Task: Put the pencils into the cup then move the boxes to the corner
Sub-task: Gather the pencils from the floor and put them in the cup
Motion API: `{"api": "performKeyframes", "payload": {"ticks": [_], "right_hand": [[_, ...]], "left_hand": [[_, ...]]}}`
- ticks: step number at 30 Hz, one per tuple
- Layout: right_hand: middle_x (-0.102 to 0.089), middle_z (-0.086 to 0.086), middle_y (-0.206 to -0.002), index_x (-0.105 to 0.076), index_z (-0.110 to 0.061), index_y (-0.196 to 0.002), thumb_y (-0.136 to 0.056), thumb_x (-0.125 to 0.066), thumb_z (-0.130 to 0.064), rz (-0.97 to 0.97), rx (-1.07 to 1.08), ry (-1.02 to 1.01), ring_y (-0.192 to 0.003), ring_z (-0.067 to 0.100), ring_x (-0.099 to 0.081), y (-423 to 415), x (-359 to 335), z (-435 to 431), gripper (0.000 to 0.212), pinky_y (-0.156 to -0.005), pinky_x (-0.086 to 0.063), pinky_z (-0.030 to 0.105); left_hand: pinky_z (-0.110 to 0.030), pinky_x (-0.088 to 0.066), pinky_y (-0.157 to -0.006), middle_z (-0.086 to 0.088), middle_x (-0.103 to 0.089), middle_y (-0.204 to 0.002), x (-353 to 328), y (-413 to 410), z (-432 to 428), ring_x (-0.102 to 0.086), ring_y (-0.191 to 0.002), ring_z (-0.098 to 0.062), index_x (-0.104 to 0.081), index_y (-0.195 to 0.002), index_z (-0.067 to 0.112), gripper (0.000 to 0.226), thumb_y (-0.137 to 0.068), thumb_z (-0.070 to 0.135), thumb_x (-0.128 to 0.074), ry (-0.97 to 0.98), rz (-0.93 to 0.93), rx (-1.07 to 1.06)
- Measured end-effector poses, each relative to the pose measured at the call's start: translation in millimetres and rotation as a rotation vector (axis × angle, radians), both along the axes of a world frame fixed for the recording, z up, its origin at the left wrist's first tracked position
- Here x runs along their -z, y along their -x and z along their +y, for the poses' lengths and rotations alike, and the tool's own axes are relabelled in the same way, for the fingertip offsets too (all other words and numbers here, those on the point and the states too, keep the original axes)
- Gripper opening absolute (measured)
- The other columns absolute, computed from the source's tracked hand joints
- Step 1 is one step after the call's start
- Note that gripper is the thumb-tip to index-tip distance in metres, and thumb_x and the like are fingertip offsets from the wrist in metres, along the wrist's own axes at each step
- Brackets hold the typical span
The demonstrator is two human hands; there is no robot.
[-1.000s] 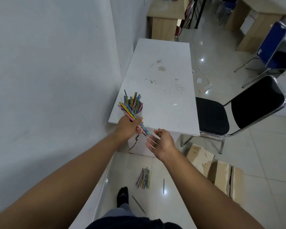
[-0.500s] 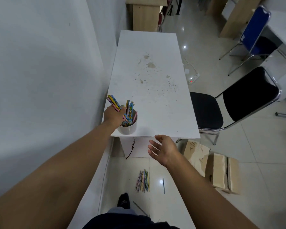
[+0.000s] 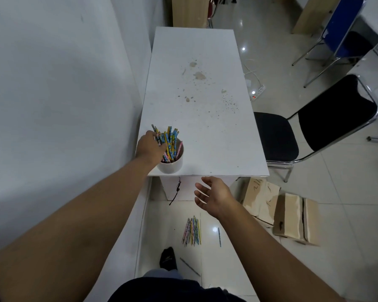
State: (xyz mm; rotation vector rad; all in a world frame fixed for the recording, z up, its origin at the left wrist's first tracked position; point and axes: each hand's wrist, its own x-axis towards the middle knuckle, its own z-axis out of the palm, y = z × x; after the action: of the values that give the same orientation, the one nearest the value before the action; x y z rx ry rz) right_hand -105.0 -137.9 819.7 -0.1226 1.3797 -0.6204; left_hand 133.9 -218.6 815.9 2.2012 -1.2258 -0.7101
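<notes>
A white cup (image 3: 171, 165) stands at the near left corner of the white table (image 3: 205, 110). It is full of colourful pencils (image 3: 170, 142) standing upright. My left hand (image 3: 150, 147) is at the cup's left rim, its fingers curled round a bunch of those pencils. My right hand (image 3: 214, 196) hovers below the table's near edge, palm up, fingers spread, holding nothing. A bundle of pencils (image 3: 192, 231) lies on the floor, with single pencils (image 3: 219, 236) beside it. Two cardboard boxes (image 3: 261, 198) (image 3: 296, 219) lie on the floor to the right.
A white wall runs along the left. A black chair (image 3: 310, 131) stands right of the table, a blue chair (image 3: 340, 27) farther back. A power strip (image 3: 258, 91) lies on the tiled floor. My foot in a black sock (image 3: 167, 258) is near the floor pencils.
My left hand has carried its bunch of pencils over the cup and lowered them in among the others. My right hand stayed open and drifted slightly lower.
</notes>
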Motion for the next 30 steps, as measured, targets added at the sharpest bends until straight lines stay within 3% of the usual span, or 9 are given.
{"api": "performKeyframes", "payload": {"ticks": [3, 6, 10, 12, 15, 19, 22, 25, 30], "right_hand": [[-0.076, 0.009, -0.105, -0.071, -0.016, -0.115, -0.099, -0.061, -0.023, 0.029, -0.019, 0.040, -0.089, 0.029, -0.067, -2.3, -5.8, 0.6, 0.019, -0.072, -0.055, 0.039], [-0.076, 0.007, -0.104, -0.071, -0.020, -0.110, -0.102, -0.056, -0.020, 0.148, -0.044, 0.203, -0.088, 0.024, -0.068, 1.4, -13.3, 4.2, 0.017, -0.073, -0.057, 0.037], [-0.074, 0.003, -0.102, -0.069, -0.025, -0.101, -0.097, -0.051, -0.008, 0.451, -0.257, 0.544, -0.084, 0.019, -0.066, 17.3, -17.3, 17.1, 0.024, -0.072, -0.053, 0.032], [-0.074, 0.000, -0.098, -0.069, -0.025, -0.099, -0.097, -0.051, -0.006, 0.523, -0.336, 0.615, -0.074, 0.012, -0.065, 30.0, -13.4, 26.4, 0.026, -0.060, -0.050, 0.023], [-0.069, -0.001, -0.082, -0.069, -0.024, -0.098, -0.097, -0.052, -0.005, 0.551, -0.394, 0.655, -0.051, 0.007, -0.053, 50.5, -4.8, 42.2, 0.025, -0.045, -0.042, 0.019], [-0.061, -0.005, -0.070, -0.068, -0.029, -0.096, -0.096, -0.054, -0.007, 0.594, -0.462, 0.714, -0.045, 0.005, -0.051, 75.5, 3.4, 67.2, 0.026, -0.042, -0.042, 0.020], [-0.063, -0.008, -0.072, -0.067, -0.031, -0.095, -0.095, -0.054, -0.009, 0.652, -0.517, 0.761, -0.047, 0.005, -0.055, 93.0, 9.8, 89.7, 0.026, -0.043, -0.041, 0.015], [-0.065, -0.010, -0.077, -0.066, -0.033, -0.095, -0.095, -0.055, -0.012, 0.692, -0.568, 0.757, -0.053, 0.009, -0.058, 109.8, 20.1, 110.1, 0.024, -0.045, -0.040, 0.013], [-0.064, -0.008, -0.074, -0.066, -0.033, -0.095, -0.094, -0.052, -0.012, 0.689, -0.593, 0.709, -0.055, 0.014, -0.058, 129.9, 34.9, 135.6, 0.025, -0.047, -0.045, 0.020]], "left_hand": [[-0.045, -0.058, -0.092, -0.014, -0.069, -0.117, -4.0, 3.4, 6.2, -0.069, -0.106, -0.031, -0.051, -0.126, 0.009, 0.051, -0.090, 0.032, -0.079, 0.022, 0.061, -0.038], [-0.052, -0.058, -0.089, -0.016, -0.068, -0.114, -9.6, 12.4, 22.6, -0.069, -0.101, -0.031, -0.048, -0.120, 0.013, 0.041, -0.095, 0.038, -0.070, 0.051, 0.070, -0.040], [-0.045, -0.059, -0.080, -0.011, -0.060, -0.121, -10.9, 36.1, 61.3, -0.066, -0.096, -0.027, -0.052, -0.114, 0.015, 0.028, -0.096, 0.033, -0.066, 0.151, -0.027, -0.070], [-0.044, -0.057, -0.083, -0.007, -0.053, -0.127, -7.0, 49.5, 84.6, -0.064, -0.101, -0.027, -0.054, -0.116, 0.017, 0.028, -0.095, 0.031, -0.066, 0.182, -0.048, -0.089], [-0.045, -0.056, -0.089, -0.007, -0.047, -0.132, -0.2, 64.9, 116.0, -0.063, -0.105, -0.029, -0.055, -0.120, 0.017, 0.033, -0.093, 0.029, -0.070, 0.139, -0.034, -0.095], [-0.035, -0.051, -0.092, -0.008, -0.047, -0.130, 6.5, 83.8, 153.9, -0.060, -0.100, -0.025, -0.059, -0.123, 0.014, 0.034, -0.093, 0.024, -0.071, 0.135, -0.021, -0.066], [-0.034, -0.050, -0.097, -0.007, -0.049, -0.128, 11.1, 101.6, 186.4, -0.054, -0.095, -0.017, -0.059, -0.118, 0.015, 0.030, -0.092, 0.023, -0.072, 0.133, 0.020, -0.047], [-0.035, -0.049, -0.099, 0.000, -0.045, -0.125, 17.4, 120.0, 220.8, -0.057, -0.103, -0.020, -0.059, -0.119, 0.018, 0.030, -0.094, 0.026, -0.072, 0.103, 0.048, -0.055], [-0.037, -0.050, -0.103, -0.003, -0.042, -0.127, 30.5, 139.9, 270.8, -0.058, -0.106, -0.022, -0.058, -0.120, 0.019, 0.029, -0.095, 0.025, -0.071, 0.075, 0.061, -0.046]]}}
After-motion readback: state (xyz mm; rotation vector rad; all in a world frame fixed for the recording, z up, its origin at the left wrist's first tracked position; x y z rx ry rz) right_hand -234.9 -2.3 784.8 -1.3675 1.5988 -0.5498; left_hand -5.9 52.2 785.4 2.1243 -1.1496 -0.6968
